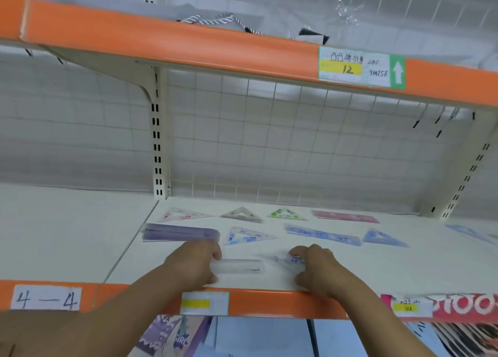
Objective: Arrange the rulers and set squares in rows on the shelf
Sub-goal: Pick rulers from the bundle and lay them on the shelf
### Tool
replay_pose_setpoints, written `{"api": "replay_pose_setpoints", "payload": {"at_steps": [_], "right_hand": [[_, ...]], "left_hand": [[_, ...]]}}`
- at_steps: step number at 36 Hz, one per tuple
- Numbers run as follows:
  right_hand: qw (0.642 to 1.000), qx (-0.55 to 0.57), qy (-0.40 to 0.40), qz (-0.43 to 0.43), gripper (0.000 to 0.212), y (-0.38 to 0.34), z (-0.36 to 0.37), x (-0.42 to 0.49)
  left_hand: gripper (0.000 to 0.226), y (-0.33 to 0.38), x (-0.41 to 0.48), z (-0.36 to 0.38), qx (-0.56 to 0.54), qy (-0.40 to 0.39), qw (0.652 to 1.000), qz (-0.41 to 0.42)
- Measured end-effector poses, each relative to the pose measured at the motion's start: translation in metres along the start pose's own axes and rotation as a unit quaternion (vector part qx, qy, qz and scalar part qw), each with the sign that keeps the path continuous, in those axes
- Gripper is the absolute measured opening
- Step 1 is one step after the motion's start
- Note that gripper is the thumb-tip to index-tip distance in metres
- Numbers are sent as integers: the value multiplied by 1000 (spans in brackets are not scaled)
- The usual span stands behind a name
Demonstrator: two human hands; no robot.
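Left hand point(194, 262) nearest, 6 o'clock of frame, fingers curled over left end of clear ruler point(239, 266), thumb on near edge. Right hand point(315, 270) at its 3 o'clock, fingertips pinching clear set square point(283, 261); blurred, exact grip unsure. Both pieces flat on shelf point(350, 270) near front lip. Two rows laid at 12 o'clock; purple ruler point(180, 232) and blue set square point(248, 236) closest. Judgement: front row starting. Slide, don't lift. Ruler's long edge parallel to lip, left end under purple ruler. Set square just beside at 3 o'clock, no overlap.
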State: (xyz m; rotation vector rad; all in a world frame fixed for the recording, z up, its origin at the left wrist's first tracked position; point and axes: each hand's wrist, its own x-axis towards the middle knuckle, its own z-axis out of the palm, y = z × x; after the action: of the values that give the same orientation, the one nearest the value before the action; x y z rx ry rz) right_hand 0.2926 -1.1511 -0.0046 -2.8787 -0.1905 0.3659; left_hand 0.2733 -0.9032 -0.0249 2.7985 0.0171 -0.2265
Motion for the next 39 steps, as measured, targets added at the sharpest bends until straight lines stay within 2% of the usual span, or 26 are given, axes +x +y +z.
{"api": "replay_pose_setpoints", "payload": {"at_steps": [12,18,22,33,39], "right_hand": [[1000,-1,-30,-9,61,17,-1,14],[999,-5,-24,-24,60,13,-1,20],[999,9,2,-51,53,-1,2,24],[984,-4,34,-175,38,-61,24,31],[980,-25,22,-196,39,-78,36,36]], "left_hand": [[43,-1,4,6,-14,6,1000,-3],[65,-7,3,3,-12,-11,1000,-5],[71,-15,-3,0,2,-10,1000,-21],[63,-49,-21,-14,37,12,995,-90],[56,-65,-27,-18,49,22,989,-137]]}}
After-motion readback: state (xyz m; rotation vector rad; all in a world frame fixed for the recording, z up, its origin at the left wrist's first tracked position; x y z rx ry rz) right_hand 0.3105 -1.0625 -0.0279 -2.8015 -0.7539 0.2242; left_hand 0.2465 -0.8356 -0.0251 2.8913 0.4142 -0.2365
